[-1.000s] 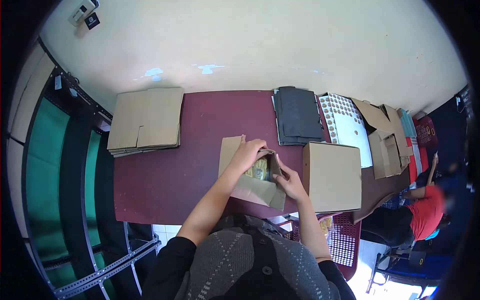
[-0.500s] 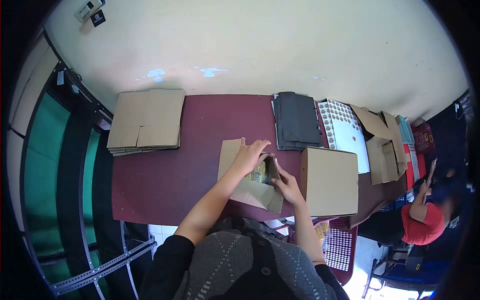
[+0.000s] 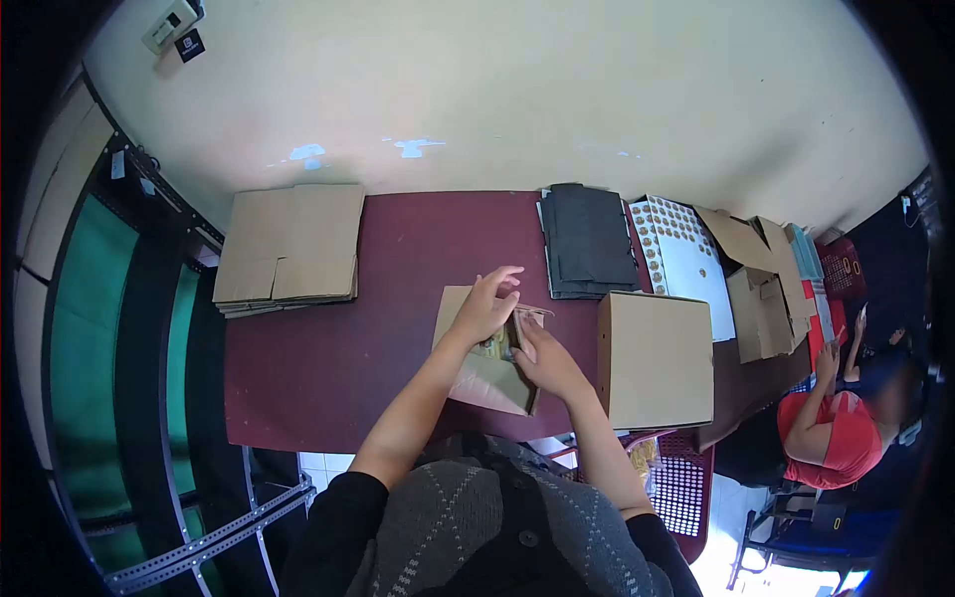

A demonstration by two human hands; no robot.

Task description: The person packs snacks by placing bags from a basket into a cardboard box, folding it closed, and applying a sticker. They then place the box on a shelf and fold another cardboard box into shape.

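In front of me on the maroon table sits a small cardboard box (image 3: pixel 492 386) with its flaps partly folded. Something yellowish in clear wrapping (image 3: pixel 494 344) shows inside it, too covered to name. My left hand (image 3: pixel 484 312) is over the far side of the box, its fingers apart and loosely bent. My right hand (image 3: pixel 549 362) grips the box's right side panel, thumb towards the inside and fingers along the outer face.
Flat cardboard boxes (image 3: pixel 293 244) are stacked at the left. To the right are a dark folder stack (image 3: pixel 592 239), a closed carton (image 3: pixel 657 358), a white sheet with round stickers (image 3: pixel 686 259) and an open carton (image 3: pixel 761 313). Below stands a maroon basket (image 3: pixel 681 497); a person in red (image 3: pixel 836 438) works nearby.
The right side panel of the box has been pushed inward, to the left, by my right hand. My left hand has shifted slightly left. The person in red has moved their arms.
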